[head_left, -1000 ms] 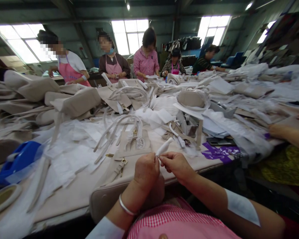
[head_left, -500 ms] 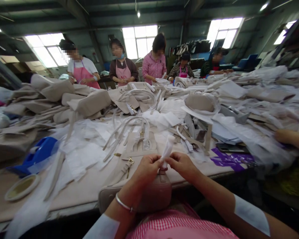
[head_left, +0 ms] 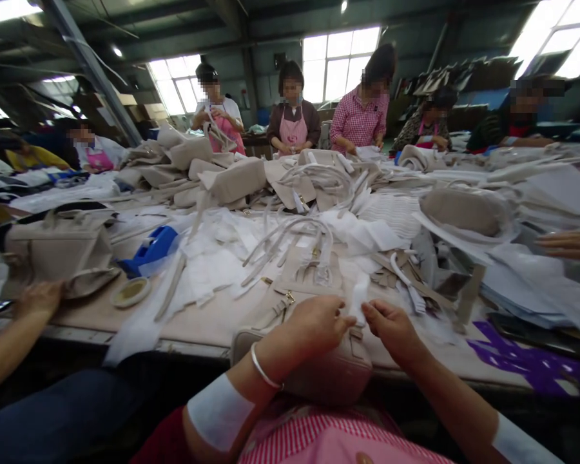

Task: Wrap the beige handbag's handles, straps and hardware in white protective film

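1. A worker's right hand (head_left: 394, 330) pinches a soft, thin white strip (head_left: 359, 298) between thumb and fingers; the strip rises above the fingertips.
2. The left hand (head_left: 316, 327), below a silver metal bangle (head_left: 261, 368), curls its fingers just beside the strip's lower end; whether they grip it cannot be told.
3. A rounded beige leather-like bag (head_left: 314, 374) sits directly beneath both hands' fingers.
4. Beyond the left fingers lies a gold-coloured metal buckle (head_left: 289, 297); well right of the right fingers, glossy purple plastic (head_left: 517, 356).
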`<state>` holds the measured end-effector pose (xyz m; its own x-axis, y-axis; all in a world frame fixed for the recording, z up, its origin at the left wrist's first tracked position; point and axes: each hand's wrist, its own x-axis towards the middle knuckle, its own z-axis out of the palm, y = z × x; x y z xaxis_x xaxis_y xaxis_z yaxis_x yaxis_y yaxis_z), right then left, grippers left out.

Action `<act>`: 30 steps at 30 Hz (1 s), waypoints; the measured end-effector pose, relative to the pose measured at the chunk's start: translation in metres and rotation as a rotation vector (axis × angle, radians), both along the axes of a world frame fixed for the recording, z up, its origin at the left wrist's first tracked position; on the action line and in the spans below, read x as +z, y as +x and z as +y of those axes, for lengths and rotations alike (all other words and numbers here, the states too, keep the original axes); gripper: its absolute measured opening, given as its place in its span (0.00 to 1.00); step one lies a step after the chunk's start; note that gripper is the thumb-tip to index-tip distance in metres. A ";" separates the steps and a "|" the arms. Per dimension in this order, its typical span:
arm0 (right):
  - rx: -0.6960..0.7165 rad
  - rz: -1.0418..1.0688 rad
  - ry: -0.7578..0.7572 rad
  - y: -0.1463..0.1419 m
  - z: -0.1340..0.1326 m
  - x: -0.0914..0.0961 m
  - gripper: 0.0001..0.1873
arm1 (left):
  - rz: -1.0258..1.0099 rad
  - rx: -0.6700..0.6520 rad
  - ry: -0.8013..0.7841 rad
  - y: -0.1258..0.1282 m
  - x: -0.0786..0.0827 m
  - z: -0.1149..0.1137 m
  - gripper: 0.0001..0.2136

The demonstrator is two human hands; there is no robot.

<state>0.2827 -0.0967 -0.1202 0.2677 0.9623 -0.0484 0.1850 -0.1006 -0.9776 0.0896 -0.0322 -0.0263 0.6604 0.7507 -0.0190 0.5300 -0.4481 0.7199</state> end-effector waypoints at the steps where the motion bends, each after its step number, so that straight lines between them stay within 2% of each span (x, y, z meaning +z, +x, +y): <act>1: 0.021 -0.002 -0.031 0.001 0.000 -0.001 0.28 | 0.123 0.023 0.095 -0.014 0.003 0.009 0.14; 2: 0.041 -0.016 -0.064 0.003 0.000 -0.002 0.28 | 0.252 0.053 0.161 -0.029 0.004 0.019 0.15; 4: 0.046 -0.094 -0.115 0.007 -0.001 -0.001 0.30 | 0.430 0.123 0.152 -0.060 0.003 0.040 0.14; 6: -0.015 -0.209 -0.102 0.010 0.000 0.006 0.30 | 0.483 0.134 0.091 -0.085 -0.004 0.055 0.11; 9: -0.125 -0.320 0.040 0.005 0.004 0.030 0.27 | 0.459 0.110 0.002 -0.102 -0.018 0.061 0.08; 12: -0.027 -0.339 0.153 -0.015 0.013 0.059 0.23 | 0.354 0.079 -0.070 -0.100 -0.028 0.054 0.06; 15: 0.244 -0.362 0.110 -0.042 0.024 0.077 0.21 | 0.164 0.098 -0.189 -0.091 -0.030 0.040 0.07; 17: 0.435 -0.368 0.025 -0.059 0.031 0.081 0.18 | -0.127 0.167 -0.436 -0.084 -0.029 0.026 0.10; 19: 0.544 -0.330 -0.041 -0.072 0.038 0.083 0.14 | -0.433 0.204 -0.716 -0.076 -0.028 0.011 0.12; 20: 0.555 -0.282 -0.061 -0.078 0.041 0.083 0.12 | -0.537 0.198 -0.812 -0.072 -0.028 0.003 0.13; 22: 0.524 -0.133 -0.080 -0.087 0.046 0.083 0.08 | -0.613 0.180 -0.874 -0.064 -0.030 -0.012 0.14; 27: 0.346 0.261 -0.104 -0.102 0.049 0.076 0.05 | -0.637 0.250 -0.800 -0.056 -0.041 -0.025 0.11; 30: 0.214 0.313 -0.094 -0.106 0.050 0.069 0.08 | -0.609 0.246 -0.774 -0.057 -0.047 -0.023 0.11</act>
